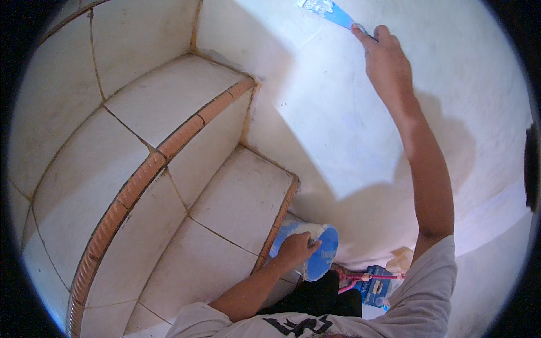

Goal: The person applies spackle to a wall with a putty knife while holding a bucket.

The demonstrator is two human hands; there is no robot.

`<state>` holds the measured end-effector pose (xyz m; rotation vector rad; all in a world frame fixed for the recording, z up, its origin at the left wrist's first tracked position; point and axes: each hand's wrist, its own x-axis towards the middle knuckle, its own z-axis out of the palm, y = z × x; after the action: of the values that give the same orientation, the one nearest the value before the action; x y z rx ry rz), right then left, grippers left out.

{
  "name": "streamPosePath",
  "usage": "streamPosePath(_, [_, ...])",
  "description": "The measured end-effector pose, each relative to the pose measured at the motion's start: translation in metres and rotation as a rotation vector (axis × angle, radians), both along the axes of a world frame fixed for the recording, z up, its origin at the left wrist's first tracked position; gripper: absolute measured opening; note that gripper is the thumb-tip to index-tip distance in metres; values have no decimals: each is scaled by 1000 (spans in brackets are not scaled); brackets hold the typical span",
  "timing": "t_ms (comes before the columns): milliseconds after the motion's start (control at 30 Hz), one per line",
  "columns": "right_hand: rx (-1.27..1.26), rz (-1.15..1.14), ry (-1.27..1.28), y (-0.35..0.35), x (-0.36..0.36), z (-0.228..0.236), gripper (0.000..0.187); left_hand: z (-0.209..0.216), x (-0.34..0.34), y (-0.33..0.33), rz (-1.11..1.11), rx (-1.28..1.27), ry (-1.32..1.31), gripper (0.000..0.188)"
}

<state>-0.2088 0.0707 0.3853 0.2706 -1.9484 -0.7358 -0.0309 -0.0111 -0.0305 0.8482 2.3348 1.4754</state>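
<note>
High on the white wall, my right hand (389, 62) is closed round the handle of a putty knife (339, 16). The knife's blue blade carries white paste at its tip and lies at the wall surface. Low down, my left hand (297, 249) is closed at the rim of a blue bucket (322, 259) smeared with white. The bucket is tilted, its blue inside showing. A small dark piece pokes out by the left fingers; I cannot make out what it is.
Tiled stairs (186, 118) with brown ribbed edging (132, 186) rise to the left, against the wall (349, 129). Below, past my dark-clothed legs, are a blue box (375, 287) and a pink bar (377, 276). A dark object (531, 169) stands at the far right edge.
</note>
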Motion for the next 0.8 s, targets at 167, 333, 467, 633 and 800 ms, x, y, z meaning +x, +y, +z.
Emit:
streamPosePath(167, [158, 109, 58, 14, 25, 15, 47, -3, -1, 1, -19, -6, -16, 62])
streamPosePath(333, [84, 120, 15, -3, 13, 11, 48, 3, -1, 3, -65, -15, -40, 63])
streamPosePath(467, [44, 115, -6, -22, -8, -1, 49, 6, -2, -3, -41, -30, -26, 60])
streamPosePath(633, [14, 5, -81, -4, 11, 4, 46, 10, -2, -3, -59, -63, -19, 55])
streamPosePath(800, [53, 149, -77, 1, 31, 6, 43, -9, -1, 7, -21, 14, -3, 59])
